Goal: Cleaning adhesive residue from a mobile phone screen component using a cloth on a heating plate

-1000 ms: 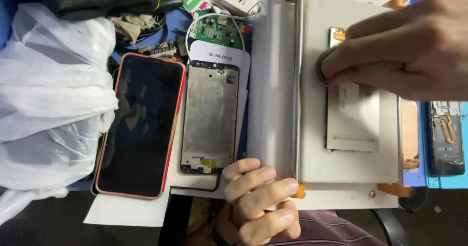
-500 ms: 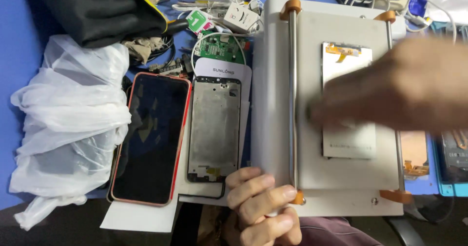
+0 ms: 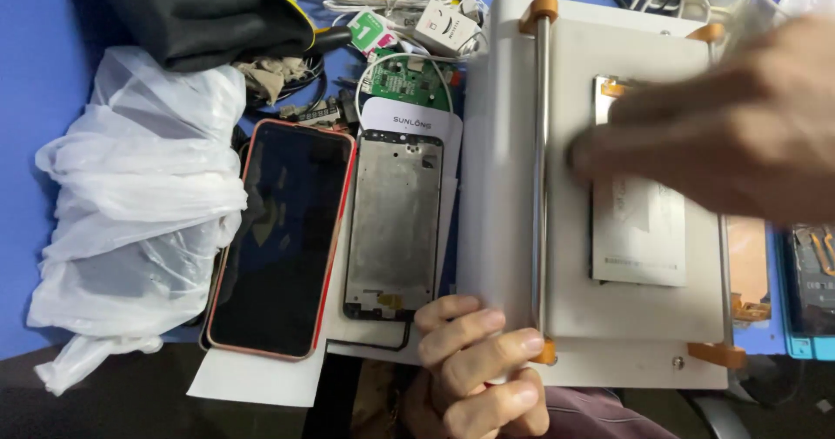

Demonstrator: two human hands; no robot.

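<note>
Right hand (image 3: 731,126) blurred, flat over the white machine (image 3: 504,187), fingertips (image 3: 591,154) on or just above the upper part of the thin screen panel (image 3: 639,230) lying on the machine's plate. Can't tell if it grips anything; looks like open fingers pressing, not a pinch. Left hand (image 3: 478,361) at the machine's near edge, fingers curled loosely against the front corner by the orange rod end (image 3: 545,352), bracing, holding nothing else.

A metal rod (image 3: 541,169) runs up the machine left of the panel. On the tabletop left of the machine: a bare phone frame (image 3: 393,226) on a white card (image 3: 261,378), then a dark phone in a red case (image 3: 283,239), then a crumpled white plastic bag (image 3: 139,204). A green circuit board (image 3: 404,78) and a black cloth (image 3: 191,13) sit further back. Another opened phone (image 3: 813,291) is at the right edge.

Risks, judged: the panel is thin, so uneven pressure from the fingertips could crack it or slide it off square. If the left hand slackens, the machine could shift and nudge the frame beside it. Loose cables at the back could snag.

Versus half a second ago: right hand has lifted higher in view and is blurrier, its fingertips shifted from the panel's middle toward its top. A second ago it was pressing something round against the panel's top left; that isn't visible now. Left hand stayed at the front corner. The camera view moved slightly.
</note>
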